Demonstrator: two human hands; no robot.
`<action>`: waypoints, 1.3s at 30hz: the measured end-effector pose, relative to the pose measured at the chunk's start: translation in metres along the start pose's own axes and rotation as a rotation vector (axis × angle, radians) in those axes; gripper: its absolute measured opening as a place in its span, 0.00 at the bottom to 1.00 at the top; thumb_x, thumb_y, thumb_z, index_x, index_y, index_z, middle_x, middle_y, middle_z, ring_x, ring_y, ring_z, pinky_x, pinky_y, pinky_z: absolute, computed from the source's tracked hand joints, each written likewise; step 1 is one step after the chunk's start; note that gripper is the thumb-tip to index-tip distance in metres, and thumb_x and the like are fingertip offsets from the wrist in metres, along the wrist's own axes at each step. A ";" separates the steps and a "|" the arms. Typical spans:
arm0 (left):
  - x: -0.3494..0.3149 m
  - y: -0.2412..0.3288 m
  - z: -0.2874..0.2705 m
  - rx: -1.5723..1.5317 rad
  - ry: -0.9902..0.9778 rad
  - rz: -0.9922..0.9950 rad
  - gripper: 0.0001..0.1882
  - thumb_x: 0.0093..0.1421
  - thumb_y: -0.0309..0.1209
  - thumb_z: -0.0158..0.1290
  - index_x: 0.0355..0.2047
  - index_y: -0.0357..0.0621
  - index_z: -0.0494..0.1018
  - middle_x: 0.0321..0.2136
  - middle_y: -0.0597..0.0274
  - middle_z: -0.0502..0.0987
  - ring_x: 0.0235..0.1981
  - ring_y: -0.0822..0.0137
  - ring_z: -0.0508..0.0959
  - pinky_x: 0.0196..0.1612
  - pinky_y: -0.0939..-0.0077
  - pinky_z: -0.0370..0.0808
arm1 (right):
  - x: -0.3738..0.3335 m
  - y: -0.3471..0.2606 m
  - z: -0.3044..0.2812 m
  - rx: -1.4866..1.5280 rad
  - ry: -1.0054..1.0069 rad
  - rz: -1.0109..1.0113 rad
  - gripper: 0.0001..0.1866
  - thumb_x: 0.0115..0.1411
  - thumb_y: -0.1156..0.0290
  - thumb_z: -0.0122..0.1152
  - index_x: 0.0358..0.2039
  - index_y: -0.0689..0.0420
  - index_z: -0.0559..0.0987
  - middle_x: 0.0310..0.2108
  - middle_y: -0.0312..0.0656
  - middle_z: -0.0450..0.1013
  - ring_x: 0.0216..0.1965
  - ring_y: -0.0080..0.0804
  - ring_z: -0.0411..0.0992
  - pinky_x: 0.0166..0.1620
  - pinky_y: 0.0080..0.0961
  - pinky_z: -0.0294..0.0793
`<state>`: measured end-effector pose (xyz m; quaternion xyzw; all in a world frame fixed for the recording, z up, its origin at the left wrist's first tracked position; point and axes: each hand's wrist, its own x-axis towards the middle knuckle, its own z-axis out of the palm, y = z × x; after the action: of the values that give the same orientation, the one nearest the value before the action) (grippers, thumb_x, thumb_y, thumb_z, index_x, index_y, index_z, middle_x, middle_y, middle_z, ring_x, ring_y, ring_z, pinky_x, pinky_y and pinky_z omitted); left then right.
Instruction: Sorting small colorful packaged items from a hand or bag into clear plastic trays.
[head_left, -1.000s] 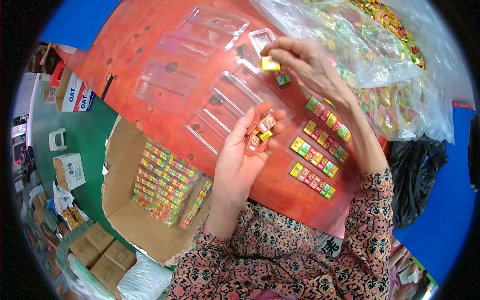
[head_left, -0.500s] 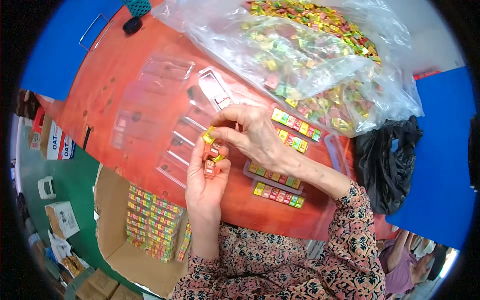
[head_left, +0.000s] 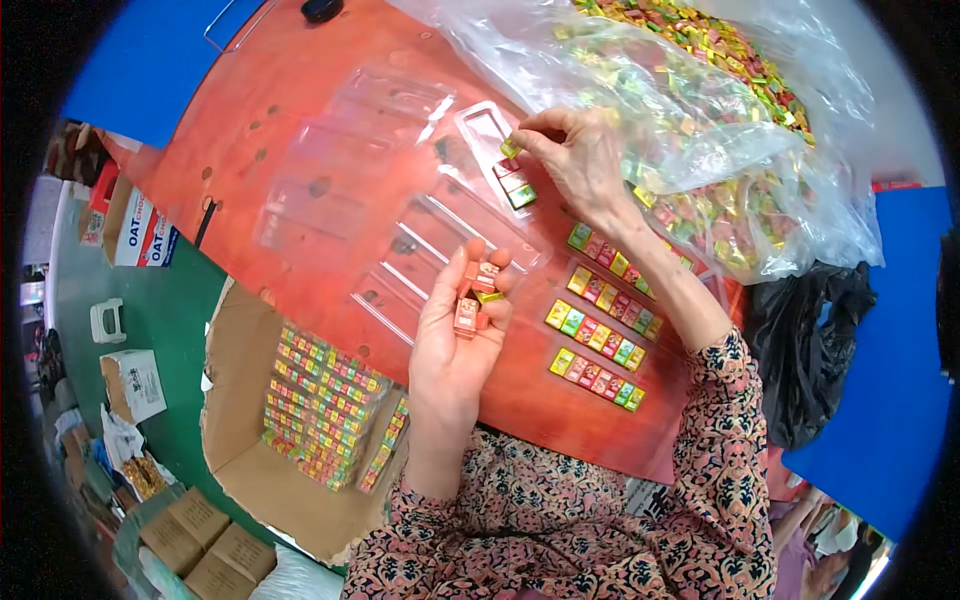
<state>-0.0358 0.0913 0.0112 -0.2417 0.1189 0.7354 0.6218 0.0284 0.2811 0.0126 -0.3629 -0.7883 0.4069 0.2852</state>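
Note:
In the cupped palm of my left hand [head_left: 450, 350] lie several small box-like blocks [head_left: 467, 315], mostly red, with a bit of yellow between them. My right hand [head_left: 585, 165] pinches a small yellow block [head_left: 510, 148] between thumb and fingertips, at a narrow clear plastic tray [head_left: 478, 122]. Red blocks and a green block [head_left: 522, 196] sit in the near end of that tray. Other clear trays [head_left: 410, 240] lie on the red table [head_left: 330, 210] to its left and nearer me. My right forearm partly covers the rows of blocks beneath it.
Several filled rows of coloured blocks [head_left: 597, 378] lie to the right. A large clear bag [head_left: 690, 160] of loose blocks spreads over the far right, beside a black plastic bag [head_left: 810, 350]. An open cardboard box [head_left: 235, 430] with packed rows stands below the table's left edge.
My right hand has moved from my left hand out to the tray, carrying a yellow block. My left hand stays cupped around the remaining blocks. The whole view has shifted.

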 end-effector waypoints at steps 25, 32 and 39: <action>-0.002 0.002 -0.013 -0.085 0.032 0.008 0.11 0.62 0.30 0.45 0.40 0.34 0.68 0.39 0.45 0.69 0.33 0.65 0.70 0.23 0.84 0.72 | -0.010 0.017 0.015 -0.200 0.061 -0.308 0.05 0.49 0.77 0.60 0.28 0.63 0.77 0.24 0.48 0.73 0.25 0.37 0.73 0.29 0.29 0.70; -0.004 0.001 -0.010 -0.085 0.025 0.013 0.11 0.63 0.30 0.44 0.40 0.34 0.67 0.41 0.44 0.68 0.32 0.66 0.70 0.23 0.84 0.72 | -0.016 0.008 0.006 -0.316 -0.132 -0.409 0.06 0.48 0.78 0.58 0.29 0.61 0.77 0.29 0.48 0.69 0.33 0.44 0.70 0.35 0.34 0.69; -0.009 0.000 -0.006 -0.136 -0.013 -0.018 0.11 0.63 0.30 0.44 0.40 0.33 0.67 0.40 0.45 0.67 0.32 0.68 0.69 0.24 0.83 0.73 | -0.016 0.007 -0.013 -0.260 -0.283 -0.322 0.10 0.49 0.77 0.59 0.34 0.62 0.76 0.35 0.45 0.69 0.35 0.40 0.70 0.37 0.31 0.68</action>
<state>-0.0337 0.0806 0.0112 -0.2798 0.0623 0.7376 0.6114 0.0499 0.2766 0.0111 -0.2056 -0.9137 0.2981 0.1843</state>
